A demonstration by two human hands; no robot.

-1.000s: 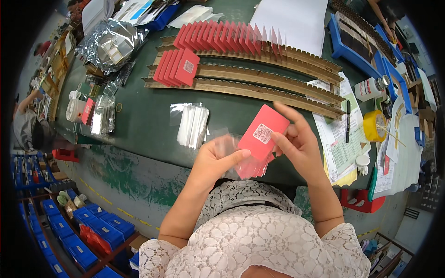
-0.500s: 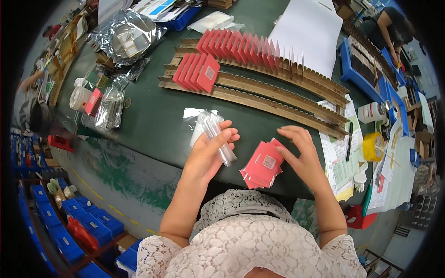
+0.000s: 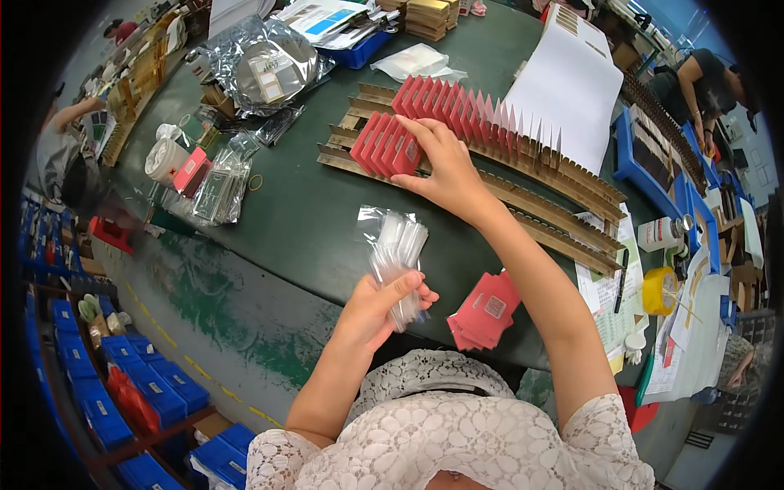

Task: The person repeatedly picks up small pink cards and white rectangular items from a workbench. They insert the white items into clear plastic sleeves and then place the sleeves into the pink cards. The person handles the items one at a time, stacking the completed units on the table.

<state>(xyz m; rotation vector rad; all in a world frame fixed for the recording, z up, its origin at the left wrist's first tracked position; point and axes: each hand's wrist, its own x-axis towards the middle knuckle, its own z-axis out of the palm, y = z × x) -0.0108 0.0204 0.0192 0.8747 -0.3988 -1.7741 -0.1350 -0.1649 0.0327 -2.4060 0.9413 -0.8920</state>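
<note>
My left hand (image 3: 374, 312) is closed around a bundle of clear plastic sleeves (image 3: 400, 245) above the near edge of the table. My right hand (image 3: 447, 167) reaches forward to the slotted metal rack (image 3: 563, 233). Its thumb and fingers pinch the edges of the rightmost red card (image 3: 407, 153) in a short row standing there. A longer row of red cards (image 3: 437, 98) leans upright in the slots behind. To the right of my left hand, a loose pile of red cards (image 3: 478, 318) lies flat, the top one bearing a square printed code.
Left on the green table (image 3: 286, 220) are a silver bag with a reel (image 3: 273, 65), a white tub (image 3: 166, 159) and small clear packets (image 3: 220, 192). At right are papers, a yellow tape roll (image 3: 658, 291), a white bottle (image 3: 660, 234) and blue trays (image 3: 645, 155). Other people work nearby.
My right hand has moved from beside the card pile up to the rack and closed on a red card. The left hand still holds the sleeves, now fanned out more. The view has shifted slightly.
</note>
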